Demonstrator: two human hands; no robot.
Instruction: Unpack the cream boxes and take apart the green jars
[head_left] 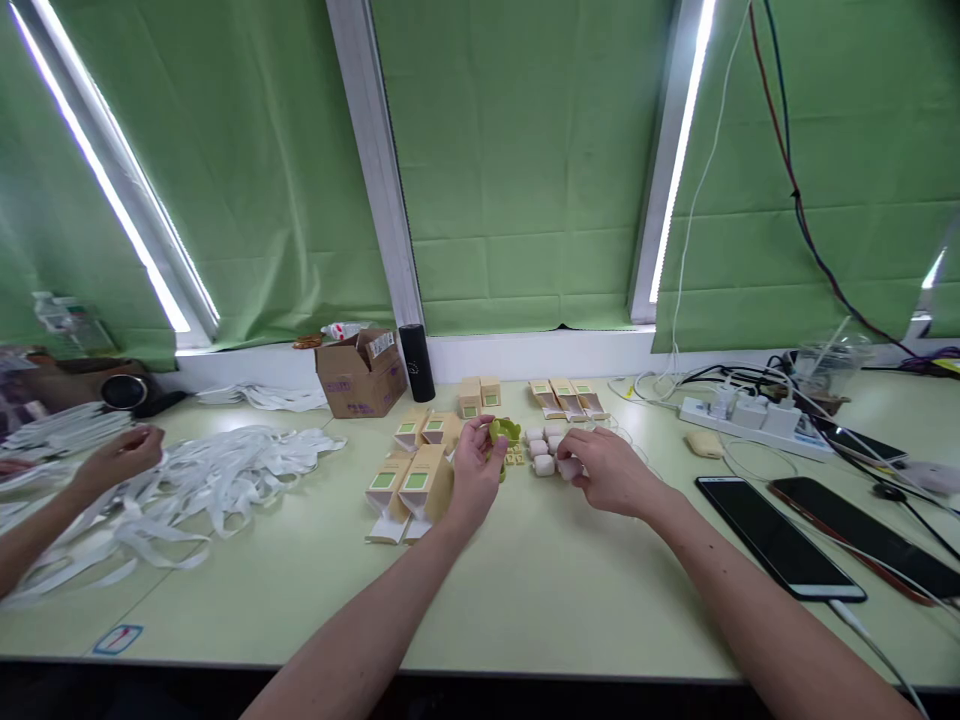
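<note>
My left hand (478, 468) is closed on a small green scalloped piece (506, 430), held upright above the table between thumb and fingers. My right hand (604, 468) pinches a small white rounded block (570, 468) at the right side of a cluster. More white blocks (541, 464) of that kind stand in rows between my two hands. Small yellowish pieces (515, 456) lie just beside my left fingertips. Cream cartons with green labels (425, 485) lie left of my left hand, their end flaps open. Further cartons (568, 398) sit behind the white blocks.
White straps (247, 470) are heaped at left, near another person's hand (124, 460). A brown cardboard box (360, 375) and a black cylinder (417, 363) stand at the back. Two phones (780, 535), cables and a white power strip (757, 425) occupy the right side.
</note>
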